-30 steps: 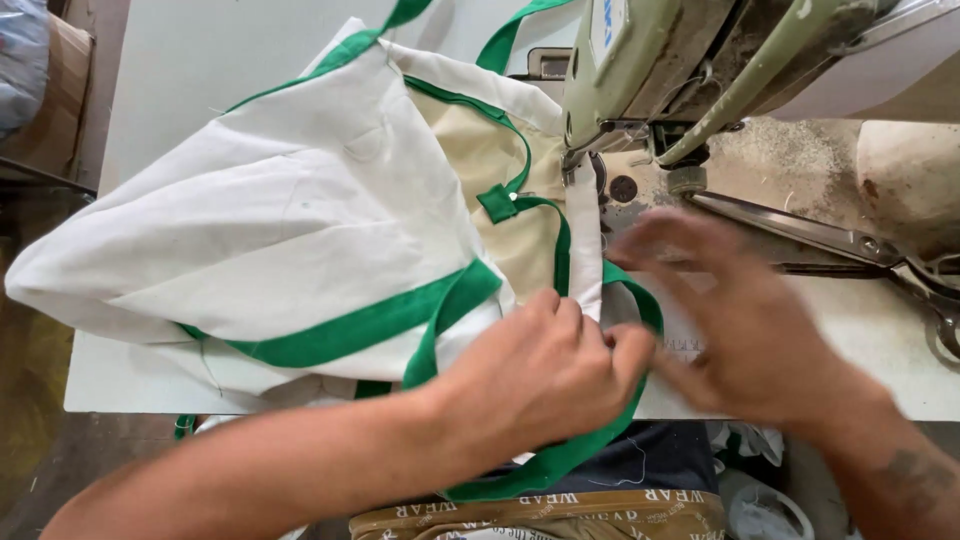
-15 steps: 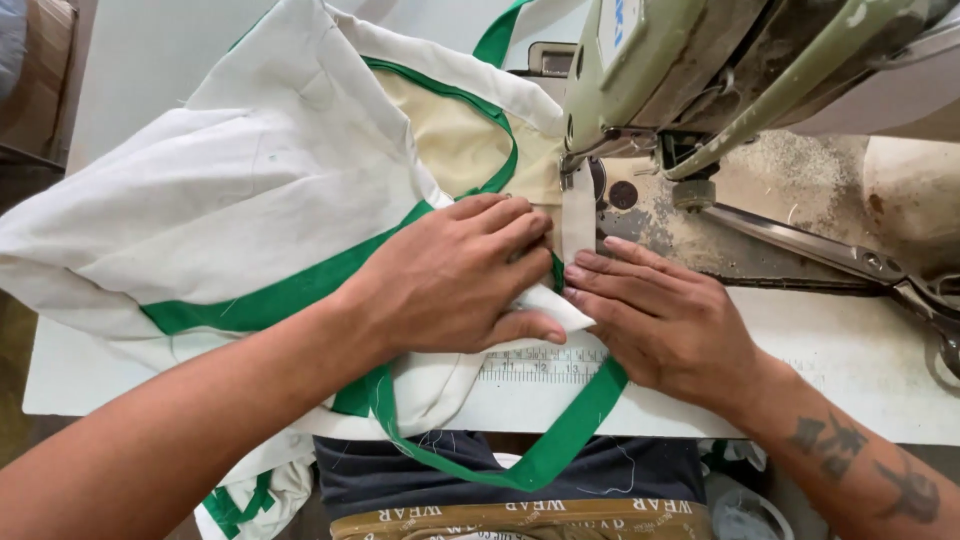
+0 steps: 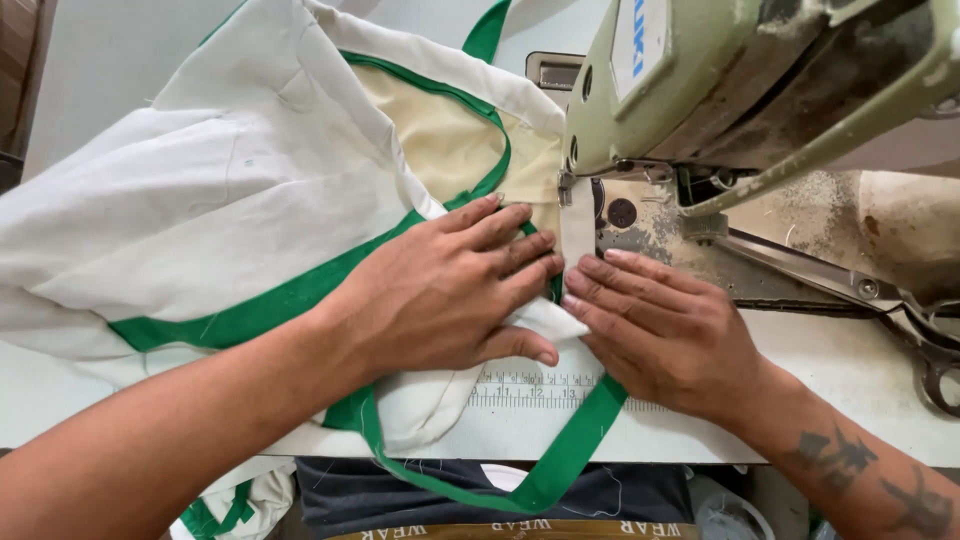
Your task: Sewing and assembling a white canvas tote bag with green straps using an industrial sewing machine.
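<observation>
A white cloth bag (image 3: pixel 230 190) with green binding lies spread over the sewing table, its cream inside showing near the machine. My left hand (image 3: pixel 450 290) lies flat on the bag, fingers together, pressing its edge down just in front of the needle area. My right hand (image 3: pixel 660 330) presses flat beside it on the machine bed, fingertips touching the cloth edge. A green strap (image 3: pixel 575 440) loops off the table's front edge below both hands. The pale green sewing machine head (image 3: pixel 720 90) stands right above the fingertips.
A ruler strip (image 3: pixel 525 390) is stuck to the white table (image 3: pixel 850 390) under my hands. Scissor handles (image 3: pixel 935 370) lie at the right edge. More of the bag hangs down at the front left (image 3: pixel 230 500).
Both hands have slid forward with the bag's edge, closer to the needle. The left hand went from gripping bunched cloth to lying flat on it.
</observation>
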